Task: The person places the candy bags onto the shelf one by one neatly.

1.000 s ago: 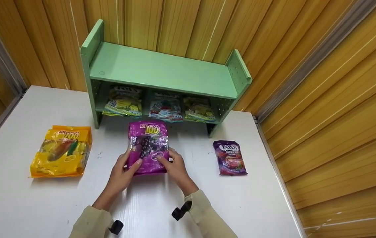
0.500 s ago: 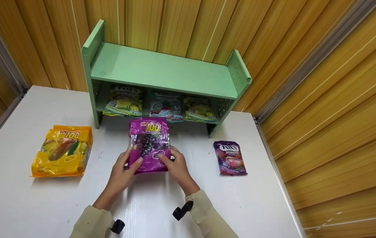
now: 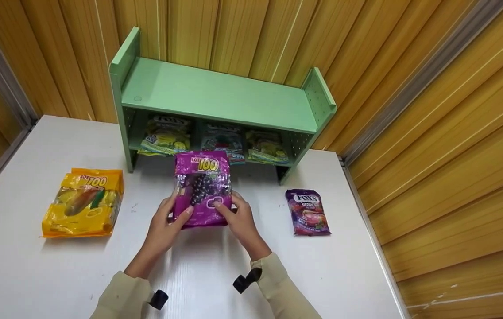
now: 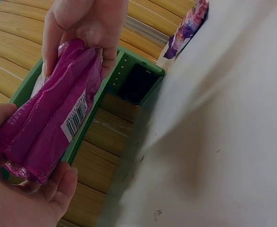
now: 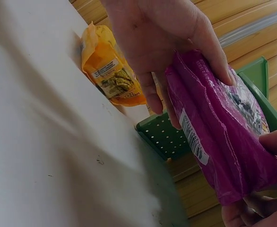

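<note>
Both hands hold a purple bag of grape gummies point(image 3: 203, 188) marked LOT 100, raised above the white table. The left hand point(image 3: 166, 221) grips its lower left side, thumb on the front. On the lower right side the right hand point(image 3: 240, 219) grips it the same way. From below, the left wrist view shows the bag's bottom with a barcode label point(image 4: 74, 118); fingers curl under its edges. In the head view the bag's top overlaps the lower shelf's front edge and part of the middle candy bag point(image 3: 224, 137).
A green two-tier shelf point(image 3: 220, 95) stands at the back against wood-patterned walls. Yellow candy bags point(image 3: 167, 137) point(image 3: 267, 146) lie on its lower level. An orange LOT 100 bag point(image 3: 84, 204) lies left on the table point(image 3: 313, 274); a purple FOX'S bag point(image 3: 308, 212) lies right.
Both hands have moved the purple gummy bag slightly up in the view, toward the shelf, and a little right. It now covers part of the middle candy bag. The other bags have stayed put.
</note>
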`<state>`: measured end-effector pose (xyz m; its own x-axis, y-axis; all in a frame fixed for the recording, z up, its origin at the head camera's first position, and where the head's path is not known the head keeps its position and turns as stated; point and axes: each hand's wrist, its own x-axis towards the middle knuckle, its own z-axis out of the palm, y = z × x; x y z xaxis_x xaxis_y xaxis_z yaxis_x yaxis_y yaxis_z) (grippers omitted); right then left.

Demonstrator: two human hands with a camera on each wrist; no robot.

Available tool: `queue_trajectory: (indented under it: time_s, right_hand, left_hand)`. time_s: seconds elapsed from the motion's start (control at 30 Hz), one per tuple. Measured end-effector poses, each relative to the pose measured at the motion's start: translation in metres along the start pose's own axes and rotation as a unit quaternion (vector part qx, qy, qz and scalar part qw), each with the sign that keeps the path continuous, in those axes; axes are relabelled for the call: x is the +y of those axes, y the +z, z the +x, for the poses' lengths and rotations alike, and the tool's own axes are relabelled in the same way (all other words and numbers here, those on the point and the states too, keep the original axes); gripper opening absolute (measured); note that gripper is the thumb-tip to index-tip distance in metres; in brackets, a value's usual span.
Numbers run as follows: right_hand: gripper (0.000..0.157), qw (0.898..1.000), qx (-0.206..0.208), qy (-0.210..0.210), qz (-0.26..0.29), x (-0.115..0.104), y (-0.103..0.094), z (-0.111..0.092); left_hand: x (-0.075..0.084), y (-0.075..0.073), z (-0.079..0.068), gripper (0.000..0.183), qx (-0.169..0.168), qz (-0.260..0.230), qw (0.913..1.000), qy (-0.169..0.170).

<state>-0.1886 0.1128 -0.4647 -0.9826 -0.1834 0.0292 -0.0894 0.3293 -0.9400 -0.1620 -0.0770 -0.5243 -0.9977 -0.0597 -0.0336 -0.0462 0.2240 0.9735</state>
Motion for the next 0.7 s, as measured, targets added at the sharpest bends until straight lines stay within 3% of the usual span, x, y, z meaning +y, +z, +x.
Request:
queue_trajectory:
  time_s: [0.5,0.7]
  right_hand:
    - [0.029,1.0,0.011,-0.008,0.007,-0.018,-0.011,0.002]
    - [0.031,1.0,0.022,-0.012,0.016,0.004,-0.012,0.017]
  left_hand:
    - [0.022,-0.002,0.005,0.07,0.002,-0.006,0.999,0.045]
    - [0.031,-0.002,0.008,0.07,-0.005,-0.013,0.9987,0.048]
